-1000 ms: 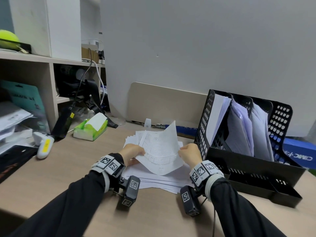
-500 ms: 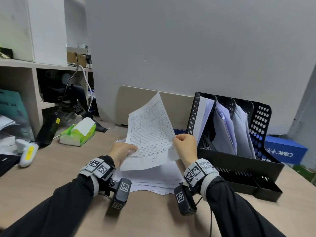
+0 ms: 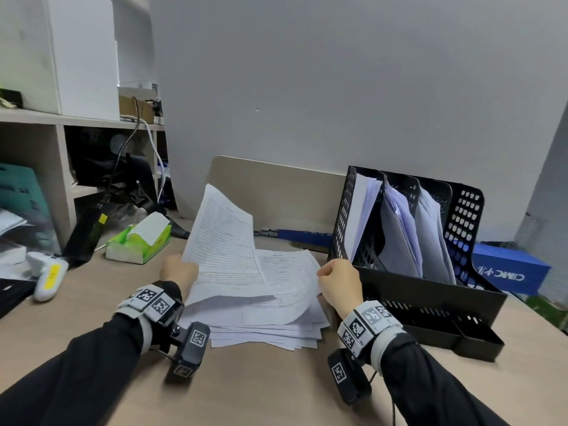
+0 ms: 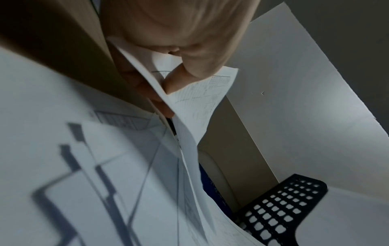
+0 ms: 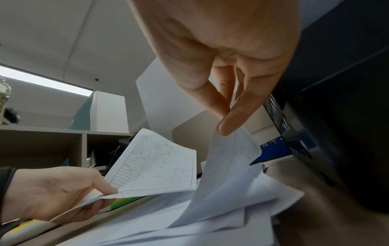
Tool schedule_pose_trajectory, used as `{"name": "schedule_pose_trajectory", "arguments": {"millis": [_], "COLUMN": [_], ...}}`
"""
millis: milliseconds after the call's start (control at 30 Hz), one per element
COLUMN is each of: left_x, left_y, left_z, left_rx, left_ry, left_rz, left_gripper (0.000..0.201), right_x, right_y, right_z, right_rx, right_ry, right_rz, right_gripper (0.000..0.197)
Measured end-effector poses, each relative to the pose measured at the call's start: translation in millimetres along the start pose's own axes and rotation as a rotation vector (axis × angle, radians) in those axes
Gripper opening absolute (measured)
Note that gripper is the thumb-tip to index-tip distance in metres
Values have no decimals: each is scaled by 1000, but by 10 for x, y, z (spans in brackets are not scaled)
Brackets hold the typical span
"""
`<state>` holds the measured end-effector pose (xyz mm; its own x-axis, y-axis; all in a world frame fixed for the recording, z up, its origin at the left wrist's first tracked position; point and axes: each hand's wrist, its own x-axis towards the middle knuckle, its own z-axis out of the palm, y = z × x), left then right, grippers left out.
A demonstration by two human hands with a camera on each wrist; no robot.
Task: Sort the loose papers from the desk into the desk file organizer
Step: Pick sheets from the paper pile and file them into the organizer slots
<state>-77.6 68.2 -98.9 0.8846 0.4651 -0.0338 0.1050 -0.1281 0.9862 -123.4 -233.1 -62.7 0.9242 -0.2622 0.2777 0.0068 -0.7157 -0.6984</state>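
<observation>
A loose pile of printed papers (image 3: 264,329) lies on the desk in front of me. My left hand (image 3: 187,267) pinches the lower left edge of one form sheet (image 3: 222,238), which stands tilted up over the pile; thumb on top and fingers beneath show in the right wrist view (image 5: 106,193). My right hand (image 3: 321,273) pinches the right edge of another sheet (image 3: 287,281) that curls up from the pile, held between thumb and fingers (image 5: 226,128). The black mesh file organizer (image 3: 430,292) stands right of the pile, its three upright slots holding papers.
A green tissue box (image 3: 138,241) and a white and yellow device (image 3: 50,275) lie at the left by a shelf unit (image 3: 61,127). A beige panel (image 3: 276,192) leans on the wall behind. A blue box (image 3: 510,272) sits behind the organizer.
Both hands held one sheet upright; now the left hand holds it alone, swung left, and the right hand has dropped to pinch the edge of another sheet on the pile.
</observation>
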Motion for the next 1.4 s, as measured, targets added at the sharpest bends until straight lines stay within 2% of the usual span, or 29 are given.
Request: {"name": "schedule_pose_trajectory", "arguments": {"millis": [133, 200, 300, 400, 500, 667, 767, 833, 867, 900, 933, 1000, 1133, 1200, 1233, 1300, 1400], "left_x": [-19, 0, -3, -111, -190, -235, -253, -279, -292, -292, -301, -309, -342, -341, -325, -335, -384], "left_y": [16, 2, 24, 98, 162, 188, 179, 175, 179, 188, 197, 217, 291, 341, 353, 388, 438], "left_z": [-115, -117, -61, 2, 40, 89, 102, 99, 98, 93, 86, 77, 91, 90, 95, 115, 185], "left_rx": [-14, -50, -46, 63, 155, 187, 214, 238, 239, 226, 210, 153, -61, -157, -210, -273, -261], "left_ry": [38, 15, -102, -256, -380, -436, -469, -489, -485, -475, -461, -416, -355, -419, -455, -465, -376], "left_rz": [-28, -59, -118, -102, -74, -53, -59, -61, -60, -59, -51, -43, 6, 1, -27, -49, 67], "left_gripper": [23, 26, 27, 25, 24, 34, 30, 25, 23, 22, 22, 20, 21, 18, 26, 29, 19], "right_x": [-39, -62, -110, -153, -158, -141, -152, -180, -221, -158, -175, -160, -138, -165, -186, -182, -180], "right_y": [-70, -123, -197, -219, -160, -138, -130, -129, -146, -87, -121, -111, -121, -138, -149, -123, -106], "right_z": [19, 9, -20, -26, 5, 30, 64, 97, 65, 113, 100, 80, -12, -70, -92, -101, -92], "right_rx": [-26, -23, 91, 181, 192, 299, 323, 300, 298, 301, 296, 312, 519, 614, 643, 634, 577], "right_ry": [-16, -69, -239, -426, -540, -526, -530, -548, -530, -497, -478, -396, -262, -249, -250, -252, -223], "right_rz": [10, 46, 165, 335, 373, 420, 413, 378, 352, 347, 308, 251, 160, 142, 130, 114, 83], "right_gripper": [15, 11, 25, 17, 17, 20, 22, 14, 19, 48, 29, 21, 26, 28, 29, 29, 23]}}
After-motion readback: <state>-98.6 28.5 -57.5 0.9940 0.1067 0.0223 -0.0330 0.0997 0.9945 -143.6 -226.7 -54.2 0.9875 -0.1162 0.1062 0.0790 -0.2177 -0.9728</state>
